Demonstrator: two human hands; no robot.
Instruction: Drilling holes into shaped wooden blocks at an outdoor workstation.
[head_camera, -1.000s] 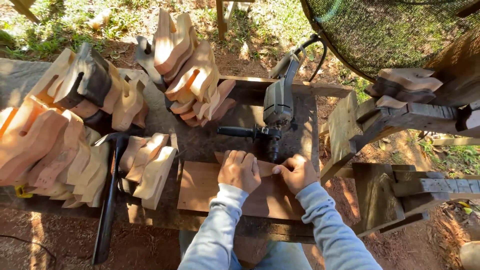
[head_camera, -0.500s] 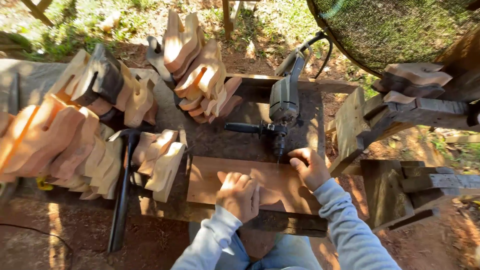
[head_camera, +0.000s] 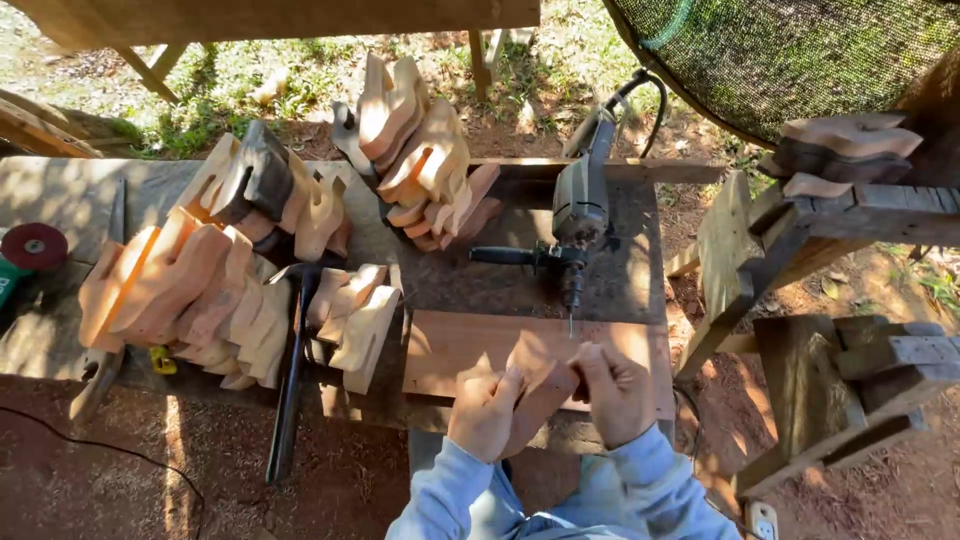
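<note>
My left hand (head_camera: 485, 412) and my right hand (head_camera: 612, 392) together hold a small cut wooden piece (head_camera: 541, 385) over the near edge of a flat reddish board (head_camera: 450, 345) on the workbench. Both hands wear light blue sleeves. Just beyond the board lies a grey electric drill (head_camera: 576, 215) with a black side handle, its bit pointing toward my hands. Its cable runs off to the back right.
Piles of shaped wooden pieces (head_camera: 195, 285) cover the bench's left and back (head_camera: 425, 150). A black-handled hammer (head_camera: 290, 375) hangs over the front edge. A red disc (head_camera: 35, 245) lies far left. A wooden stand (head_camera: 830, 215) with more pieces is at right, netting (head_camera: 800, 50) behind.
My hands have drawn back to the board's near edge and lifted a small wooden piece between them. The view has shifted nearer the bench.
</note>
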